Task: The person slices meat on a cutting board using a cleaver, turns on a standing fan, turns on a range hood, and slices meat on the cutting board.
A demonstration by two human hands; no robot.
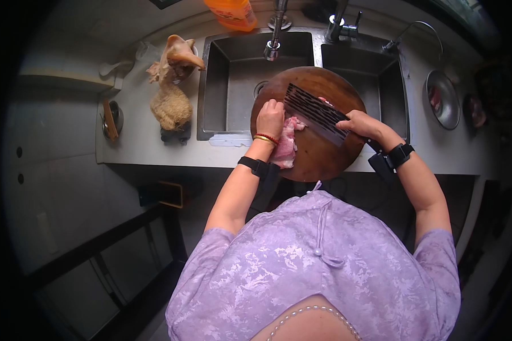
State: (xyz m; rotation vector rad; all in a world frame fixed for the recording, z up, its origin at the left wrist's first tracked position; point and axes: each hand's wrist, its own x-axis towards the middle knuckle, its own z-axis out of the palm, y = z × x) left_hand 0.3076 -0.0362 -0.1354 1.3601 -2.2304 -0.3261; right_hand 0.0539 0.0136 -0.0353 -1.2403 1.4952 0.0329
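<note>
A piece of raw pink meat (287, 149) lies on the left part of a round wooden chopping board (318, 162). My left hand (271, 118) rests at the meat's far end with its fingers curled and closed on it. Wrapped round the handle of a cleaver (314, 112) is my right hand (359, 123). The broad, dark-streaked blade slants across the board, its left side close to the meat and my left fingers. A small pinkish bit shows beyond the blade. The cleaver's handle is mostly hidden in my grip.
The board sits over a double sink (227, 74) with a tap (272, 50). A plucked bird (173, 105) lies left on the counter, near a small bowl (114, 118). An orange container (233, 14) stands behind. At right, a metal bowl (450, 105) holds some meat.
</note>
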